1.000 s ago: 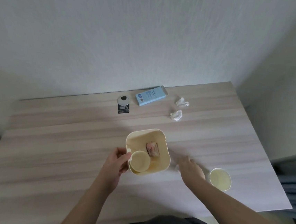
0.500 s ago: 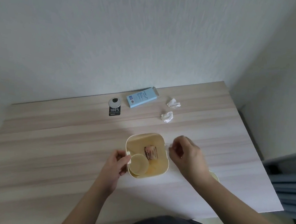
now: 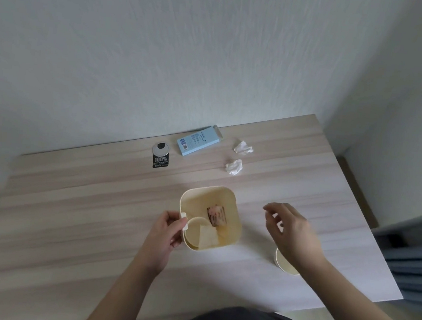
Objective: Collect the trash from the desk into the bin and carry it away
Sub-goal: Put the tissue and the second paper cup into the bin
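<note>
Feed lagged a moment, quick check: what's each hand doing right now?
Left hand: gripping the bin by its side tab.
Right hand: open, holding nothing, hovering right of the bin.

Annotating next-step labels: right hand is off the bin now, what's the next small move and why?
Probably the right hand, open and holding nothing, drops back to the paper cup just beneath its wrist. That cup is the nearest trash on the desk; the left hand grips the bin by its rim tab, ready to receive.

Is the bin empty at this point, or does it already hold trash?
Not empty. The bin holds a paper cup, a printed wrapper and a pale scrap of paper.
</note>
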Demonstrator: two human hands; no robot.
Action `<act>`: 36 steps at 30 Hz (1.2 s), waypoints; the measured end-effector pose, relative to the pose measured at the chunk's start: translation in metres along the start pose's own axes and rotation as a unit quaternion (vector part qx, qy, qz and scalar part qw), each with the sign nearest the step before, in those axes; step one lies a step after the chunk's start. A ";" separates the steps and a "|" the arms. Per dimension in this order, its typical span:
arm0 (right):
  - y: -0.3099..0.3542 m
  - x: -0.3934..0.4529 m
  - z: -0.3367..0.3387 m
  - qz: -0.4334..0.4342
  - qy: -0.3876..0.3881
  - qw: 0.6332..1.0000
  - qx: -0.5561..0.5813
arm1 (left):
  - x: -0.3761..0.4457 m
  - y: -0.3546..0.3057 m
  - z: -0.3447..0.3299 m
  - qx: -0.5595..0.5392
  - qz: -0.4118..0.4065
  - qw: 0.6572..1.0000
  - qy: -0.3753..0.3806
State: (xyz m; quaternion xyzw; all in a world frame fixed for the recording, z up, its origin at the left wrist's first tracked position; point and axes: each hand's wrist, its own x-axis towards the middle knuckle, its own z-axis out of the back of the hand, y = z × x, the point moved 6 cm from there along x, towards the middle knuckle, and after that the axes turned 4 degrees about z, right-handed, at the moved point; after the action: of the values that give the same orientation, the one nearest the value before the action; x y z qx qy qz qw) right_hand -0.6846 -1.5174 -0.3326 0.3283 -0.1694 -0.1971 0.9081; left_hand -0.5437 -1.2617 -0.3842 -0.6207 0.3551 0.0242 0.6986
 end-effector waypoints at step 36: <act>0.089 -0.028 0.028 0.080 0.112 0.981 -0.138 | -0.036 0.004 -0.001 -0.032 -0.014 0.999 -0.007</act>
State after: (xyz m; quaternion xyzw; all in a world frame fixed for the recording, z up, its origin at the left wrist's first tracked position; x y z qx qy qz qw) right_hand -0.6987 -1.4566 -0.2587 0.2047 -0.0637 -0.1070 0.9709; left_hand -0.5730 -1.2468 -0.3683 -0.6477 0.3408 0.0300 0.6808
